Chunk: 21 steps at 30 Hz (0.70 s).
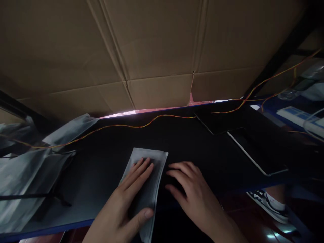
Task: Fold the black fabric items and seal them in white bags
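Note:
A frosted plastic zip bag (155,160) lies flat on the black tabletop, its long side running toward me. My left hand (126,199) rests palm down on the bag, fingers extended and thumb spread out. Just right of the bag's zip edge, my right hand (193,195) hovers or rests over the table with its fingers apart and slightly curled, nothing in them. Whether its fingertips touch the tabletop I cannot tell.
More frosted bags (22,179) lie at the left, with a black strap (30,196). A twisted yellow-red wire (121,125) crosses the black table (96,168). Two tablet-like dark panels (255,150) lie right. Cardboard (157,44) stands behind. A shoe (268,204) shows below.

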Each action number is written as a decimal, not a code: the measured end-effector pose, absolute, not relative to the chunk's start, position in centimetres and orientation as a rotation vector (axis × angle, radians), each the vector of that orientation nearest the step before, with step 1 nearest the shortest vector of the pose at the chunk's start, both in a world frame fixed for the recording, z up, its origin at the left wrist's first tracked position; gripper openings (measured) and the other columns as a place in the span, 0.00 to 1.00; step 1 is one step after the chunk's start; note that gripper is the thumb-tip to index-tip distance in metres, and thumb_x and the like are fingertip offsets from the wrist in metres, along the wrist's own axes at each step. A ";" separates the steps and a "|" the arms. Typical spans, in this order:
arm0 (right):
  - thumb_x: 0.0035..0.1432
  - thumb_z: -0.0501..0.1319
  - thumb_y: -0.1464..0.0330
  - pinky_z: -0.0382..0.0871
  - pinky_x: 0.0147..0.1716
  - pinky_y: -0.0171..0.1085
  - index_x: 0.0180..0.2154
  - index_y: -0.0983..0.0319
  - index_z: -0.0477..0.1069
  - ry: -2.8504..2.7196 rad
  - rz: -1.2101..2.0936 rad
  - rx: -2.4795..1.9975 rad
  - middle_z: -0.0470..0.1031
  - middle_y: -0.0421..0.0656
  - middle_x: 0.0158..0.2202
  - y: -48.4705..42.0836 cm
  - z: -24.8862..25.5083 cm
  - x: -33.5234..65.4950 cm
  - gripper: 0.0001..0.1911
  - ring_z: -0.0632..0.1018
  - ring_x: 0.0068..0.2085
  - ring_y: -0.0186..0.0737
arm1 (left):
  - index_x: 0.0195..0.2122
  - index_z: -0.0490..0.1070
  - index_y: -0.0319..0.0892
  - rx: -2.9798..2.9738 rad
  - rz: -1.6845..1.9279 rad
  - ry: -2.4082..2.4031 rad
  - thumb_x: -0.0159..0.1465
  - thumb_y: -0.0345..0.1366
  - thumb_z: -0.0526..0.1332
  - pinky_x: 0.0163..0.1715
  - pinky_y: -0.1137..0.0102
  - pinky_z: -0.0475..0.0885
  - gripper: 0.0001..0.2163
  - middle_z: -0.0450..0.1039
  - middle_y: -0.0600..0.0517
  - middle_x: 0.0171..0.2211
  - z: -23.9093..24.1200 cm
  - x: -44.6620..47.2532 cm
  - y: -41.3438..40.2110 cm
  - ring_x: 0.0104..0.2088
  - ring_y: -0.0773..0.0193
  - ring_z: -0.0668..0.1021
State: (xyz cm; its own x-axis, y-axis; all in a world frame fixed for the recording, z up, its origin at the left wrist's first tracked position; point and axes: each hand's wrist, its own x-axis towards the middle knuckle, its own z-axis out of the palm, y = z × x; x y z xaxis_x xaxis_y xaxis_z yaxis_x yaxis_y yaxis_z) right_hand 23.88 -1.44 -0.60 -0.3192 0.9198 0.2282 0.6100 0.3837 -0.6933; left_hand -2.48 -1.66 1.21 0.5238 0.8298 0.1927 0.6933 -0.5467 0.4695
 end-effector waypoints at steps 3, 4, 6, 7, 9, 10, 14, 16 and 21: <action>0.71 0.67 0.72 0.76 0.58 0.53 0.57 0.50 0.77 -2.133 0.676 -1.261 0.80 0.41 0.58 -1.1 -0.3 22.9 0.16 0.78 0.57 0.49 | 0.81 0.48 0.59 2.406 0.593 1.192 0.75 0.61 0.56 0.72 0.43 0.65 0.37 0.54 0.51 0.80 1.2 -2.2 -1.5 0.77 0.42 0.62; 0.71 0.66 0.73 0.76 0.57 0.52 0.57 0.50 0.77 -2.149 0.686 -1.241 0.80 0.41 0.57 -1.0 -0.1 22.6 0.17 0.77 0.56 0.48 | 0.81 0.48 0.59 2.396 0.590 1.173 0.75 0.62 0.56 0.72 0.43 0.65 0.37 0.54 0.51 0.80 1.2 -2.1 -1.5 0.78 0.42 0.61; 0.72 0.65 0.74 0.75 0.58 0.50 0.58 0.52 0.75 -2.170 0.711 -1.218 0.81 0.41 0.56 -0.8 0.2 22.4 0.17 0.77 0.56 0.48 | 0.81 0.48 0.59 2.379 0.576 1.164 0.74 0.62 0.57 0.73 0.43 0.64 0.38 0.53 0.51 0.80 1.2 -1.9 -1.5 0.78 0.42 0.61; 0.72 0.65 0.74 0.75 0.58 0.50 0.59 0.53 0.74 -2.182 0.730 -1.213 0.81 0.41 0.56 -0.8 0.3 22.6 0.18 0.77 0.56 0.48 | 0.81 0.48 0.59 2.376 0.564 1.174 0.74 0.60 0.58 0.73 0.43 0.64 0.38 0.53 0.50 0.80 1.1 -1.9 -1.5 0.78 0.42 0.61; 0.71 0.67 0.74 0.74 0.59 0.50 0.61 0.53 0.72 -2.231 0.759 -1.204 0.81 0.41 0.57 -0.7 0.4 23.4 0.21 0.76 0.58 0.49 | 0.81 0.47 0.59 2.381 0.544 1.211 0.74 0.57 0.61 0.73 0.42 0.64 0.38 0.53 0.50 0.81 1.0 -1.9 -1.5 0.78 0.42 0.61; 0.70 0.68 0.74 0.73 0.59 0.50 0.62 0.52 0.71 -2.267 0.761 -1.195 0.81 0.41 0.57 -0.7 0.3 23.9 0.23 0.76 0.58 0.49 | 0.81 0.47 0.59 2.387 0.535 1.225 0.74 0.55 0.62 0.72 0.42 0.64 0.38 0.53 0.50 0.80 1.0 -1.9 -1.4 0.78 0.42 0.62; 0.70 0.70 0.71 0.70 0.60 0.49 0.58 0.51 0.73 -2.404 0.740 -1.140 0.83 0.37 0.54 -0.9 0.0 25.6 0.19 0.76 0.57 0.47 | 0.81 0.47 0.60 2.392 0.543 1.221 0.73 0.53 0.63 0.72 0.43 0.65 0.39 0.54 0.49 0.80 0.9 -2.0 -1.1 0.77 0.42 0.63; 0.70 0.71 0.67 0.67 0.61 0.49 0.53 0.52 0.74 -2.439 0.745 -1.082 0.83 0.35 0.53 -1.0 -0.1 25.7 0.13 0.76 0.56 0.46 | 0.81 0.47 0.60 2.388 0.557 1.206 0.74 0.54 0.63 0.71 0.43 0.65 0.38 0.54 0.50 0.80 1.0 -2.2 -1.0 0.77 0.42 0.64; 0.72 0.70 0.59 0.66 0.58 0.47 0.48 0.53 0.76 -2.513 0.585 -0.934 0.81 0.35 0.51 -1.2 -0.6 25.0 0.09 0.75 0.52 0.44 | 0.81 0.48 0.61 2.389 0.539 1.180 0.74 0.55 0.62 0.71 0.44 0.65 0.37 0.55 0.50 0.80 1.5 -2.6 -0.8 0.77 0.43 0.64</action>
State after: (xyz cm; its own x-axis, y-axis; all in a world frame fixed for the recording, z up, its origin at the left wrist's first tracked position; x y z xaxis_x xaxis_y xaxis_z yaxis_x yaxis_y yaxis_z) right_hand 25.05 -1.21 -0.60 -0.6995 0.6815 0.2149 0.5164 0.6900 -0.5072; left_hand -2.61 -0.84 1.50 0.5648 0.8105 0.1553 0.6476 -0.5520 0.5253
